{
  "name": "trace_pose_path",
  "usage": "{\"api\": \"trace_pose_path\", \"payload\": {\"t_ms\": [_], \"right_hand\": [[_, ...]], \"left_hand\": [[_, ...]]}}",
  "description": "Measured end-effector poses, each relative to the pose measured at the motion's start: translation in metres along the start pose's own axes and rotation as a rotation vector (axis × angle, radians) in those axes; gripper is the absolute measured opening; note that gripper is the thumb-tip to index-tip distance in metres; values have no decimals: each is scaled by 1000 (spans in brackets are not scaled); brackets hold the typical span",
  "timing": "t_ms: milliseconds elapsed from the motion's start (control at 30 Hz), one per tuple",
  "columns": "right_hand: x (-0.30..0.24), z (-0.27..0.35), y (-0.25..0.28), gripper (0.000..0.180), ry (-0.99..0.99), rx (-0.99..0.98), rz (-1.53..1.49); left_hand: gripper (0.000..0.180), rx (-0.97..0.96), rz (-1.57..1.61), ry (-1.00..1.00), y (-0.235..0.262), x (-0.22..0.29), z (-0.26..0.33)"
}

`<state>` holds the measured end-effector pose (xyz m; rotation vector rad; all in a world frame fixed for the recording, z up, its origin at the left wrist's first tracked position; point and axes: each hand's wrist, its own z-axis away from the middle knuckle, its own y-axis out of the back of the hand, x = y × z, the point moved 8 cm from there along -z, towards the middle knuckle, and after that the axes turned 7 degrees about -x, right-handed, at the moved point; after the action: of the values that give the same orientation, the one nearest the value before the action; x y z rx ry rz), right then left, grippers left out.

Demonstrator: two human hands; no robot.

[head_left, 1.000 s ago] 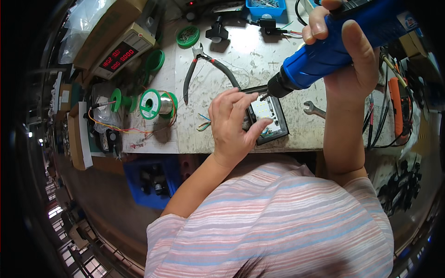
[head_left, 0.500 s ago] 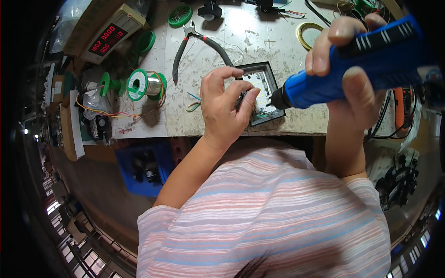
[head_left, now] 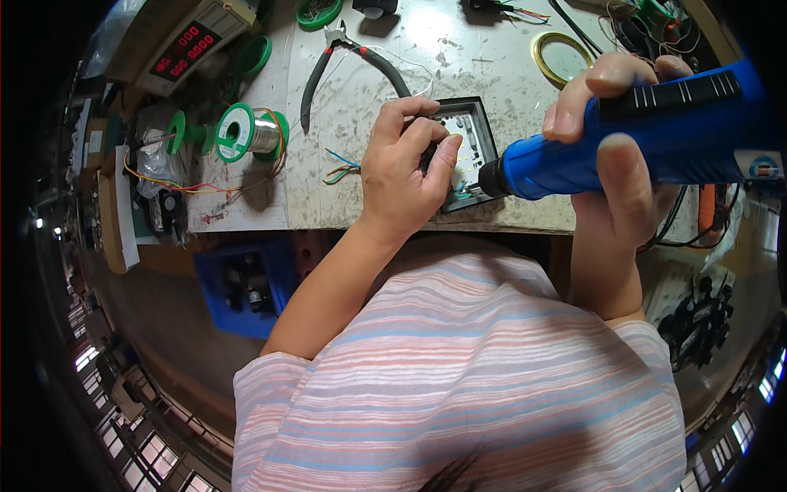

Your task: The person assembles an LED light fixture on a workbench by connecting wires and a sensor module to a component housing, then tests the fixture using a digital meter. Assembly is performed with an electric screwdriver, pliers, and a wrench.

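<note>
My right hand (head_left: pixel 627 164) is wrapped round a blue electric screwdriver (head_left: pixel 557 168) with a black nose. Its bit points left into the lower right corner of a square black housing (head_left: pixel 489 135), beside small blue-green wires; whether it touches a screw cannot be made out. Inside the housing lies a white circuit board (head_left: pixel 467 152) with small components. My left hand (head_left: pixel 402 168) is closed over the housing's left side, its thumb and index finger close together above the board. A dark part shows between the fingers. Stripped wire ends (head_left: pixel 343 168) stick out left of this hand.
Diagonal cutters (head_left: pixel 336 49) lie open behind my left hand. Solder spools (head_left: pixel 246 135) and a power supply with a red display (head_left: pixel 184 53) stand at left. A brass-coloured ring (head_left: pixel 561 59) lies at back right. Below the table edge is a blue bin (head_left: pixel 238 287).
The whole view has shifted slightly. The screwdriver's bit has moved down toward the housing's lower right corner. My left thumb and index finger have shifted a little over the board.
</note>
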<state>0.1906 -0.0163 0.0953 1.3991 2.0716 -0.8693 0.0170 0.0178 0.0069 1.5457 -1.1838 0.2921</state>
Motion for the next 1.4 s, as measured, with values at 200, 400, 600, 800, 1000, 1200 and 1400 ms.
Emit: {"api": "trace_pose_path", "payload": {"t_ms": [200,400,600,800,1000,1200,1400], "right_hand": [[-15,14,-1,61,-88,271,355],[-11,3,-26,74,-12,-225,179],[-7,6,-12,61,-99,137,335],[-10,11,-12,55,-43,181,284],[-7,9,1,55,-45,179,182],[-16,-4,26,47,13,134,12],[-25,-15,54,40,63,175,-91]], "left_hand": [[10,30,32,-24,-2,-4,-1],[10,50,37,-22,-1,-6,1],[10,26,36,2,-3,-5,0],[10,11,10,-4,-3,-5,1],[7,16,36,-2,-3,-6,1],[12,31,-18,-104,4,5,3],[23,-41,-5,-82,9,12,3]]}}
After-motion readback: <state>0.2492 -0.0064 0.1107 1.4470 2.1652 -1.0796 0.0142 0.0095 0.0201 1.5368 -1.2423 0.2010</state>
